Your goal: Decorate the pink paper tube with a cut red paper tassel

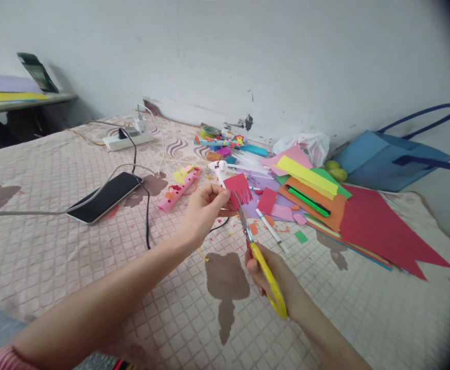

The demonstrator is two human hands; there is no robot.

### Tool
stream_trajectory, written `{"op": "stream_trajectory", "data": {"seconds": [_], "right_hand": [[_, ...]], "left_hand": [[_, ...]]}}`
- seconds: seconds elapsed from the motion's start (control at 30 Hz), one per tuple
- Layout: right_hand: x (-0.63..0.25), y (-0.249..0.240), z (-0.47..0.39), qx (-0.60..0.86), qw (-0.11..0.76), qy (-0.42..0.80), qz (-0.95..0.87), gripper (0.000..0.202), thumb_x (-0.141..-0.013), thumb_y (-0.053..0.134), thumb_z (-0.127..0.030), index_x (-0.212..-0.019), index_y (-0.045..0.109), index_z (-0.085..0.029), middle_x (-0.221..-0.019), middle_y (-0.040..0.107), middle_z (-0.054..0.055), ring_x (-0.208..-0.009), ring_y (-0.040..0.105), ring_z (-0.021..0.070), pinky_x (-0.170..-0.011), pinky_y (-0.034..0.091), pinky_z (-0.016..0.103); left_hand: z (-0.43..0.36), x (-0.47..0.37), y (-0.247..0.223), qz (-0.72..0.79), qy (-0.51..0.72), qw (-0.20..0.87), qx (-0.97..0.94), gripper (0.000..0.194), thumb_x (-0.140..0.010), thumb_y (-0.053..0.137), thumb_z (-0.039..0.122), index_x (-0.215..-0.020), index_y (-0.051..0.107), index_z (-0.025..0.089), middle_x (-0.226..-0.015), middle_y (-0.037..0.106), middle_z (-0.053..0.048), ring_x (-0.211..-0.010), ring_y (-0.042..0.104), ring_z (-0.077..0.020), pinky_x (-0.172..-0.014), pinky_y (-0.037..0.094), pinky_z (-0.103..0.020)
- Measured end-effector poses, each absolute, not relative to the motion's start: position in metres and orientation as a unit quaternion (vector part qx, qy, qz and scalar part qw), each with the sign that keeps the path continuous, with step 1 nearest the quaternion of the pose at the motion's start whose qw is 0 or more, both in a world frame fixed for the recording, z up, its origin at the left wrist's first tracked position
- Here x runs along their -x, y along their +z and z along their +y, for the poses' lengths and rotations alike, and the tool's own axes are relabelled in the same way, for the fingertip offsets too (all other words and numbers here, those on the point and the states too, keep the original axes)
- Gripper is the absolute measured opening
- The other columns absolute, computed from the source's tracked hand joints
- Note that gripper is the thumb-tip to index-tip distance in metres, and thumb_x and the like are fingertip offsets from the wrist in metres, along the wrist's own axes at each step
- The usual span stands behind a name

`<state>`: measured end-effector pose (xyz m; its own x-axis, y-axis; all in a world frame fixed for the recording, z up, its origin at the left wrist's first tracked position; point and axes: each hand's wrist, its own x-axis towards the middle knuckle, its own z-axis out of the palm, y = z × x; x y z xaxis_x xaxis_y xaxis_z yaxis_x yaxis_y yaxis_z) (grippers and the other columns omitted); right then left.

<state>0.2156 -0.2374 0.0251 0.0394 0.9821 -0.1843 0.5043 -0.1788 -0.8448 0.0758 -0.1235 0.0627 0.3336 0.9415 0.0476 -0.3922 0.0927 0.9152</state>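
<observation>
My left hand (pixel 205 210) pinches a small piece of red paper (pixel 237 188) at its left side. Thin slits run into the paper's right side, like a fringe. My right hand (pixel 269 270) is wrapped round the handles of yellow-handled scissors (pixel 265 272). Their metal blades point up and away from me and reach the lower edge of the red paper. Whether the blades are parted there is too small to tell. Just right of them a smaller red paper piece (pixel 267 200) lies on purple paper. A glue gun (pixel 220 165), white, is partly hidden behind the red paper.
A decorated pink paper tube (pixel 180 190) and a dark phone-like slab (pixel 105 198) with cables lie left, near a power strip (pixel 128 140). Coloured sheets (pixel 382 226), a green highlighter (pixel 307 200) and a white pen (pixel 271 230) lie right. A blue bag (pixel 390 159) stands by the wall.
</observation>
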Motion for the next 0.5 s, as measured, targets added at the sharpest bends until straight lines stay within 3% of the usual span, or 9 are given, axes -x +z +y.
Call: {"op": "stream_trajectory", "data": {"seconds": [0.3,0.5], "right_hand": [[-0.2208,0.0258,-0.2426,0.598,0.304,0.388,-0.632,0.051,-0.087,0.027,-0.068,-0.086,0.048,-0.022,-0.065,0.052,0.0,-0.056,0.049,0.0139,-0.052,0.037,0.026],[-0.2196,0.0201,-0.2412,0.602,0.307,0.403,-0.618,0.054,-0.087,0.023,-0.069,-0.087,0.045,-0.02,-0.065,0.045,-0.002,-0.051,0.039,0.0109,-0.046,0.034,0.023]], "left_hand": [[-0.1251,-0.0768,0.063,0.308,0.486,0.676,-0.461,0.017,-0.078,0.062,0.025,-0.071,0.05,0.016,-0.067,0.059,0.002,-0.062,0.06,-0.0108,-0.066,0.056,-0.03],[-0.1255,-0.0768,0.0635,0.305,0.49,0.675,-0.46,0.017,-0.078,0.062,0.026,-0.071,0.051,0.015,-0.068,0.059,0.001,-0.064,0.061,-0.0113,-0.066,0.056,-0.03]]}}
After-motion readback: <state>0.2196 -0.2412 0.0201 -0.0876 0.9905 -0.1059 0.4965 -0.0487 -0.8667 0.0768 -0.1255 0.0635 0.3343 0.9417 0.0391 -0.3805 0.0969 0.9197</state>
